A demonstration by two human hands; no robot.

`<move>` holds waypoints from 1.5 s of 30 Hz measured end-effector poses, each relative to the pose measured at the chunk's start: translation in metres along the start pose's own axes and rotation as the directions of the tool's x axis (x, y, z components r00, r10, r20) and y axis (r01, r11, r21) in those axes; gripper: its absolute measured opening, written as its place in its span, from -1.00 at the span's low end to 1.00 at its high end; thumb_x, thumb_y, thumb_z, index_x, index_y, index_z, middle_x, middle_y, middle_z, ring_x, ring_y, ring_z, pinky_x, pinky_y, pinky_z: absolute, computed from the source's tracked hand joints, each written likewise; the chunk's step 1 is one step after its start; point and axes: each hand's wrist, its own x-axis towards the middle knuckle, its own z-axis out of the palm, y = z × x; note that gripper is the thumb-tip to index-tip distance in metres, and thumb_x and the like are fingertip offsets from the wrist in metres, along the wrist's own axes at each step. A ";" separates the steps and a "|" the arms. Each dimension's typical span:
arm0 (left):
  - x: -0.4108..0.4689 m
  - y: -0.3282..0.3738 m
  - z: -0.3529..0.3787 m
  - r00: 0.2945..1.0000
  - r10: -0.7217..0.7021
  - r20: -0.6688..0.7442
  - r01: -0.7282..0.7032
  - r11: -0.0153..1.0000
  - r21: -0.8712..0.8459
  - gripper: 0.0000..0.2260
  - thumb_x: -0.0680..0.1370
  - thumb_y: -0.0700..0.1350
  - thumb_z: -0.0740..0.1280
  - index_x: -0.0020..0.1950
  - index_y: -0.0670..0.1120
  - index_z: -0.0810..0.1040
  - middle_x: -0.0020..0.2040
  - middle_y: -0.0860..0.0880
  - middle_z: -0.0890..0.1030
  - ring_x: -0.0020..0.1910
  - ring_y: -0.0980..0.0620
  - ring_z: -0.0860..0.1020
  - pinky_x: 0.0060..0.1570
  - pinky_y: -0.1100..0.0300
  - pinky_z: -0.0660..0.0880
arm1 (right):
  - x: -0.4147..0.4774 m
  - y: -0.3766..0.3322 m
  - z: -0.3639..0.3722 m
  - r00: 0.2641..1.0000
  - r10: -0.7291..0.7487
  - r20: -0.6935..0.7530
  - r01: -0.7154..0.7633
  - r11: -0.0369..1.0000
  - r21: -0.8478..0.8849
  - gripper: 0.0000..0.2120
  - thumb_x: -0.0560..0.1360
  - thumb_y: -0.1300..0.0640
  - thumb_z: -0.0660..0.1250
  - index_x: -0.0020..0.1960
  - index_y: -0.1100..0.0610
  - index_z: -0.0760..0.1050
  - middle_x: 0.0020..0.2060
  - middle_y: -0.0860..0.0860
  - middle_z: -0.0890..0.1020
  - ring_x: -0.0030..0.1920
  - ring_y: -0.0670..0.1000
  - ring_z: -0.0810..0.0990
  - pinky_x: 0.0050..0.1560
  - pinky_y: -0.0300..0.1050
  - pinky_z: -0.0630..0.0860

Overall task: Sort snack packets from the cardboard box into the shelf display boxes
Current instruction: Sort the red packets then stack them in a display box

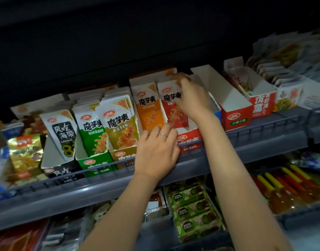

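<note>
R hand [190, 98] grip pinches red packet [172, 109] top, likely light, floppy, slick, so hold there; L hand [155, 149] grip curls on display box [189, 137] lip, shelf [264, 140] front edge.

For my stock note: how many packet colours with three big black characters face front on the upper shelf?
4: green packet, gold packet beside it, orange packet, then red packet, which the right hand grips. More may stand hidden behind each.

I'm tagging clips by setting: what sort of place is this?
Probably a shop's snack aisle: grey tiered shelves, open display boxes holding rows of matching snack packets, and the right hand gripping a red packet.
</note>
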 end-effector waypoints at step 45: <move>-0.001 -0.001 0.001 1.000 0.011 0.013 -0.011 1.000 -0.005 -0.78 0.48 -0.05 0.16 0.00 -0.11 0.51 0.05 -0.09 0.59 -0.16 -0.09 0.50 -0.19 0.06 0.32 | -0.007 -0.023 -0.003 0.832 0.185 0.523 0.089 0.886 -0.454 -0.50 0.53 0.16 0.23 0.45 -0.08 0.31 0.54 0.08 -0.08 0.53 0.08 -0.23 0.35 0.41 -0.30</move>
